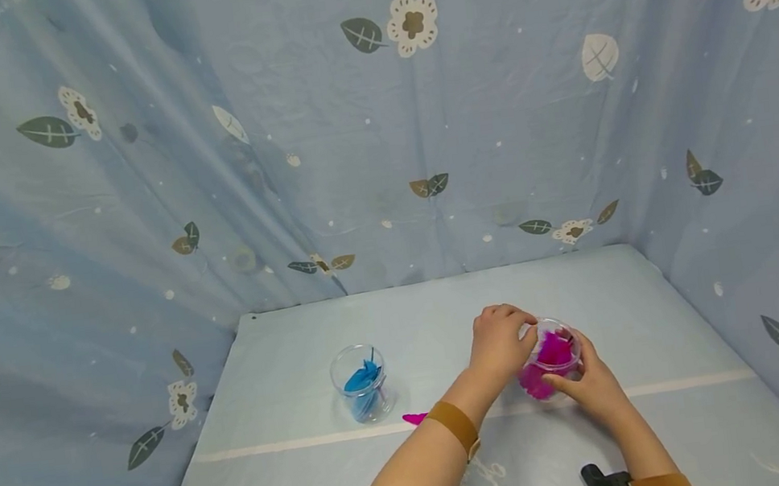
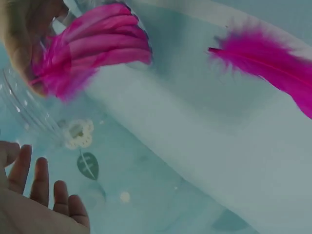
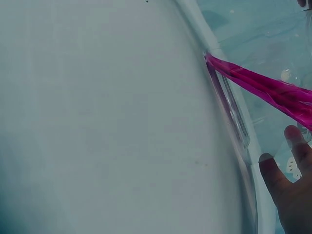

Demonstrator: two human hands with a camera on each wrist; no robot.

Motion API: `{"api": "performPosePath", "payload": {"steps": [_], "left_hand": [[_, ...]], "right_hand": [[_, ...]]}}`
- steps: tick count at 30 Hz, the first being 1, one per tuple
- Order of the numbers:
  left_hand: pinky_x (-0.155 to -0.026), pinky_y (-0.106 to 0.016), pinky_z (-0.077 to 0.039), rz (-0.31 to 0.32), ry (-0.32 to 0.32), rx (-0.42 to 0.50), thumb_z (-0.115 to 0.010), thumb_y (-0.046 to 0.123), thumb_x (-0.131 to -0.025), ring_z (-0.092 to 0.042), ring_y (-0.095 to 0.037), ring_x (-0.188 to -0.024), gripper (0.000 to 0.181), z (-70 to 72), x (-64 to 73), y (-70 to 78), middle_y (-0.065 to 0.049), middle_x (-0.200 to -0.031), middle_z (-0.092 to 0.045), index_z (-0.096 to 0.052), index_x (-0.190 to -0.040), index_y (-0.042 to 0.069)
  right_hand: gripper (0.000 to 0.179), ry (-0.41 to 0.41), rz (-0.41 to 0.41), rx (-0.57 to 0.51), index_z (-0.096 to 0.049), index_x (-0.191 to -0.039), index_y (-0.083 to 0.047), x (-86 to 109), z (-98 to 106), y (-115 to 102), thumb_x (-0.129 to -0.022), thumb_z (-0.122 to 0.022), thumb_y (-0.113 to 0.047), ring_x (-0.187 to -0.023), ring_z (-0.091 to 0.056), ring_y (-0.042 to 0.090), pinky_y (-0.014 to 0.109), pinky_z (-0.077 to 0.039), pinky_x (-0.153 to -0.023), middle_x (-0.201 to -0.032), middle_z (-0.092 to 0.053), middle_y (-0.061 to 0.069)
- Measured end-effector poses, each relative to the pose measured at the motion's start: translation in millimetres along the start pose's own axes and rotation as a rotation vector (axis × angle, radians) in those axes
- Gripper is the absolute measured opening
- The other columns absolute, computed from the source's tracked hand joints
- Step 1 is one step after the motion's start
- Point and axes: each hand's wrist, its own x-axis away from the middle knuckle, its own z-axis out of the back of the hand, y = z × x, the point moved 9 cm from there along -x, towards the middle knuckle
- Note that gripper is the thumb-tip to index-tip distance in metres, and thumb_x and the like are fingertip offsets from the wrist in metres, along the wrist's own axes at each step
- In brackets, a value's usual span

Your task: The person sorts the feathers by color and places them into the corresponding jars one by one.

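Observation:
My right hand [image 1: 592, 380] holds a clear plastic cup [image 1: 564, 367] at its side, thumb in front and fingers behind. Bright pink feathers [image 1: 554, 348] fill the cup, their quills bunched toward the base in the right wrist view. At the cup's left rim is my left hand [image 1: 504, 342], fingers bent over toward the opening in the head view. The left wrist view shows these left fingers [image 2: 40, 183] fairly straight beside the rim. One loose pink feather [image 2: 273, 63] lies on the table, partly hidden behind the left forearm in the head view.
A second clear cup [image 1: 345, 354] with blue feathers [image 1: 363, 384] stands to the left. The table [image 1: 302, 481] has a pale strip across it. Blue flowered curtains [image 1: 318, 138] hang behind and at both sides. A brown strap [image 1: 456, 425] circles my left wrist.

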Motion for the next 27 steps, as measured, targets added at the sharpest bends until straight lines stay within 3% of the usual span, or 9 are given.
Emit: {"api": "performPosePath", "payload": {"steps": [3,5,12,15,19,22,27], "left_hand": [[-0.1,-0.039,-0.047,0.083,0.013,0.114,-0.055,0.038,-0.099,-0.057,-0.018,-0.118,0.023,1.1,3.7,-23.6,0.009,-0.121,-0.066,-0.071,-0.114,0.031],[-0.097,-0.04,-0.047,0.136,-0.019,0.16,-0.055,0.036,-0.098,-0.058,-0.02,-0.115,0.025,-3.7,8.8,-41.2,0.006,-0.12,-0.067,-0.071,-0.115,0.028],[-0.092,-0.041,-0.05,0.175,-0.332,0.046,-0.06,0.038,-0.094,-0.063,-0.025,-0.106,0.028,-42.0,42.1,-89.5,0.001,-0.111,-0.069,-0.072,-0.113,0.022],[-0.093,-0.041,-0.05,0.154,-0.424,0.0,-0.063,0.039,-0.092,-0.063,-0.026,-0.105,0.03,-50.5,55.8,-97.7,0.001,-0.111,-0.069,-0.072,-0.114,0.021],[-0.093,-0.042,-0.05,0.08,-0.498,-0.104,-0.067,0.044,-0.089,-0.063,-0.024,-0.103,0.035,-52.9,70.6,-97.2,0.001,-0.109,-0.068,-0.07,-0.117,0.022],[-0.087,-0.041,-0.051,0.034,-0.515,-0.195,-0.071,0.045,-0.086,-0.061,-0.022,-0.096,0.036,-51.8,79.4,-98.4,0.002,-0.102,-0.067,-0.07,-0.114,0.022],[-0.077,-0.037,-0.049,0.044,-0.503,-0.243,-0.076,0.039,-0.082,-0.054,-0.018,-0.081,0.029,-51.1,89.9,-110.3,0.003,-0.087,-0.06,-0.068,-0.102,0.02]], "right_hand": [[0.107,0.003,0.0,0.015,-0.009,-0.158,-0.013,-0.4,0,1,-0.082,-0.08,-0.038,-0.138,-0.033,0.055,0.068,-0.032,-0.108,-0.154,-0.032,0.029],[0.108,0.005,0.001,0.016,-0.009,-0.158,-0.013,-0.4,1,1,-0.081,-0.08,-0.038,-0.138,-0.033,0.056,0.068,-0.032,-0.108,-0.155,-0.031,0.029],[0.108,-0.008,-0.006,0.023,-0.009,-0.158,-0.014,-1.0,0,1,-0.081,-0.08,-0.04,-0.137,-0.033,0.058,0.067,-0.032,-0.108,-0.155,-0.028,0.03],[0.108,-0.008,-0.006,0.022,-0.009,-0.158,-0.014,-1.1,0,1,-0.081,-0.08,-0.04,-0.138,-0.032,0.058,0.068,-0.032,-0.107,-0.156,-0.028,0.031],[0.109,-0.01,-0.005,0.017,-0.009,-0.158,-0.014,-1.0,0,1,-0.081,-0.08,-0.039,-0.138,-0.031,0.058,0.068,-0.031,-0.108,-0.156,-0.027,0.031],[0.109,-0.012,-0.005,0.018,-0.008,-0.158,-0.013,-0.8,-1,1,-0.081,-0.081,-0.039,-0.139,-0.03,0.057,0.068,-0.031,-0.108,-0.156,-0.027,0.03],[0.108,-0.009,-0.006,0.012,-0.009,-0.158,-0.013,0.2,-1,1,-0.081,-0.08,-0.039,-0.138,-0.031,0.057,0.067,-0.031,-0.108,-0.156,-0.027,0.031]]}}
